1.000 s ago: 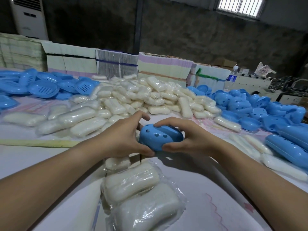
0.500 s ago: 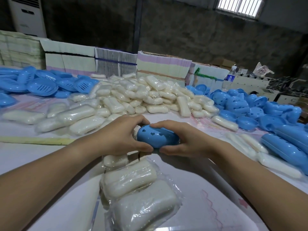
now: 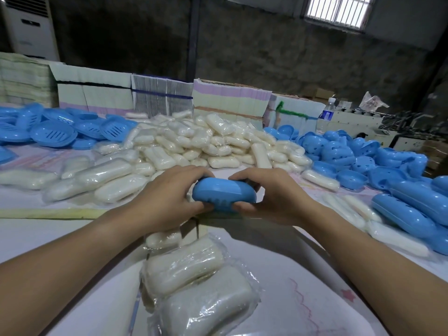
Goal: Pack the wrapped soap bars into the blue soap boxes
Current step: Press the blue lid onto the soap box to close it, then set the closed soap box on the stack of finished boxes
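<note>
Behind the desk (image 3: 303, 275) stand bundled card stacks (image 3: 230, 98) against a dark wall, with a window (image 3: 337, 10) high on the right and an air unit (image 3: 29, 27) in the far left corner.

You hold one blue box (image 3: 224, 195) above the middle of the desk. Your left hand (image 3: 167, 197) curls round its left end and your right hand (image 3: 274, 192) round its right end, thumbs under and fingers over, so both hands grip it firmly. A second ago the face with heart-shaped holes was turned toward you; now the box has rolled in your hands and you see a smooth face with slots along its lower edge. The two halves look closed together, though you cannot see whether soap is inside. Judging by the squeeze and the turn, you are snapping it shut or checking the seam, so this box is probably nearly done.

The soap pile (image 3: 194, 146) lies at the far middle of the desk, with more bars spread toward the left edge. Two wrapped bars (image 3: 194, 287) sit at the near edge, just below your hands, ready for the next box. Slotted trays (image 3: 53, 132) crowd the far left, perforated lids (image 3: 339, 151) the far right, and closed boxes (image 3: 407, 209) lie along the right edge, likely where this one belongs.
</note>
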Action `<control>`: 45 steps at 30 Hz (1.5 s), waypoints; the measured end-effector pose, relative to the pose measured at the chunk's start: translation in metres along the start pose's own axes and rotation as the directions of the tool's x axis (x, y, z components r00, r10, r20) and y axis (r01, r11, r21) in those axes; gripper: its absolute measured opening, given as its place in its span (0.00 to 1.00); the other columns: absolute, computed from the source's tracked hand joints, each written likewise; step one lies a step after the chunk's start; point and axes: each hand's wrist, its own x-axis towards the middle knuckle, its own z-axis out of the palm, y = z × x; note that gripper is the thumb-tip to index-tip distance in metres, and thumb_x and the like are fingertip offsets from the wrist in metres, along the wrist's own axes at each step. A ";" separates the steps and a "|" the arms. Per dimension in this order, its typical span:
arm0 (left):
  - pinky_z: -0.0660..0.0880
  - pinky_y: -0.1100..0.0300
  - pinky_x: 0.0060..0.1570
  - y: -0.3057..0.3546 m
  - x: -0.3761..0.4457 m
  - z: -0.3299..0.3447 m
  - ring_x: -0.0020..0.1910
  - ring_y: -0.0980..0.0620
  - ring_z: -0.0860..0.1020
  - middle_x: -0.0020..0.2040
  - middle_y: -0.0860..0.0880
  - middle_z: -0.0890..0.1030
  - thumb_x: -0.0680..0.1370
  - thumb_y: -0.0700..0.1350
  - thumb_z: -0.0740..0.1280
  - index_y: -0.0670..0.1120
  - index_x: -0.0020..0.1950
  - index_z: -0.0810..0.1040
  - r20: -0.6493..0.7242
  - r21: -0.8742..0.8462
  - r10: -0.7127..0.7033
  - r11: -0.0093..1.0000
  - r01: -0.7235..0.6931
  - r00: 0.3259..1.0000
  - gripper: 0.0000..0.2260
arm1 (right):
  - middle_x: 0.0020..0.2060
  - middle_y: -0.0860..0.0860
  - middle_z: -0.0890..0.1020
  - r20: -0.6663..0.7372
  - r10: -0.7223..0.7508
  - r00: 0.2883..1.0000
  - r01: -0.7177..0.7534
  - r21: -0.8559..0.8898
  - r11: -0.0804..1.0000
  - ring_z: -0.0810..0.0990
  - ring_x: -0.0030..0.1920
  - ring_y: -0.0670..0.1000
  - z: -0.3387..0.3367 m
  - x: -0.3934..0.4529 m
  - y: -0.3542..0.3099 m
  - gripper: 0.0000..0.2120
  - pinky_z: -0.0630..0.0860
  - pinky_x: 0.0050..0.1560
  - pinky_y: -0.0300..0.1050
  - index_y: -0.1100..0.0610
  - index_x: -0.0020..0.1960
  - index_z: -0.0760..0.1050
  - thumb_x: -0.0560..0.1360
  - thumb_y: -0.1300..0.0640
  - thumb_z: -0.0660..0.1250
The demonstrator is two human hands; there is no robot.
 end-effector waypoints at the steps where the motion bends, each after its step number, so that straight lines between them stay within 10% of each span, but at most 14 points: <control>1: 0.74 0.48 0.56 0.000 0.000 -0.001 0.56 0.57 0.73 0.54 0.62 0.77 0.73 0.54 0.74 0.61 0.58 0.75 -0.004 0.012 0.007 1.000 -0.007 1.000 0.16 | 0.50 0.44 0.83 0.011 -0.003 1.000 0.003 0.013 1.000 0.79 0.46 0.46 0.000 0.000 0.001 0.19 0.78 0.47 0.47 0.53 0.60 0.79 0.71 0.52 0.76; 7: 0.69 0.56 0.46 0.003 -0.004 -0.002 0.54 0.56 0.72 0.53 0.62 0.77 0.73 0.53 0.75 0.59 0.60 0.75 -0.103 0.115 0.150 0.984 -0.138 0.983 0.17 | 0.57 0.38 0.78 0.109 0.125 0.986 -0.152 0.292 0.944 0.78 0.55 0.44 0.004 0.000 0.002 0.20 0.76 0.53 0.41 0.37 0.61 0.72 0.69 0.36 0.67; 13: 0.72 0.55 0.52 0.006 -0.001 0.002 0.58 0.57 0.70 0.59 0.65 0.75 0.72 0.53 0.76 0.61 0.65 0.75 -0.105 0.049 0.141 0.989 -0.137 0.984 0.23 | 0.54 0.36 0.76 0.214 0.166 0.963 -0.246 0.436 0.866 0.77 0.52 0.41 0.010 0.001 0.002 0.19 0.75 0.51 0.33 0.32 0.58 0.71 0.69 0.41 0.70; 22: 0.74 0.54 0.50 -0.013 0.003 0.005 0.55 0.54 0.76 0.54 0.63 0.77 0.72 0.44 0.77 0.63 0.49 0.78 -0.235 -0.053 0.164 0.982 -0.181 0.958 0.15 | 0.58 0.47 0.73 -0.091 0.401 0.911 -0.403 -0.002 0.915 0.73 0.56 0.47 -0.053 -0.040 0.036 0.21 0.70 0.58 0.45 0.39 0.67 0.69 0.76 0.43 0.67; 35: 0.73 0.61 0.43 -0.040 0.011 0.022 0.49 0.61 0.78 0.52 0.60 0.80 0.73 0.61 0.62 0.64 0.48 0.78 -0.190 -0.043 0.192 0.978 -0.204 0.963 0.08 | 0.64 0.57 0.72 -0.423 0.836 0.349 -0.891 -0.427 0.157 0.68 0.64 0.64 -0.175 -0.149 0.119 0.25 0.69 0.58 0.56 0.46 0.71 0.66 0.77 0.38 0.57; 41: 0.72 0.65 0.42 -0.058 0.017 0.031 0.50 0.61 0.77 0.52 0.62 0.80 0.74 0.60 0.61 0.58 0.53 0.79 -0.188 -0.033 0.172 0.983 -0.181 0.967 0.13 | 0.64 0.56 0.71 -0.485 0.803 0.347 -0.889 -0.443 0.117 0.66 0.63 0.62 -0.164 -0.146 0.117 0.22 0.67 0.58 0.57 0.50 0.68 0.69 0.78 0.42 0.56; 45: 0.71 0.65 0.41 -0.056 0.017 0.028 0.51 0.60 0.77 0.51 0.62 0.81 0.73 0.60 0.61 0.59 0.53 0.80 -0.232 -0.053 0.194 0.976 -0.211 0.953 0.13 | 0.59 0.53 0.75 -0.665 0.553 0.501 -0.861 -0.445 0.246 0.68 0.60 0.59 -0.153 -0.137 0.107 0.16 0.67 0.55 0.53 0.50 0.63 0.74 0.77 0.48 0.61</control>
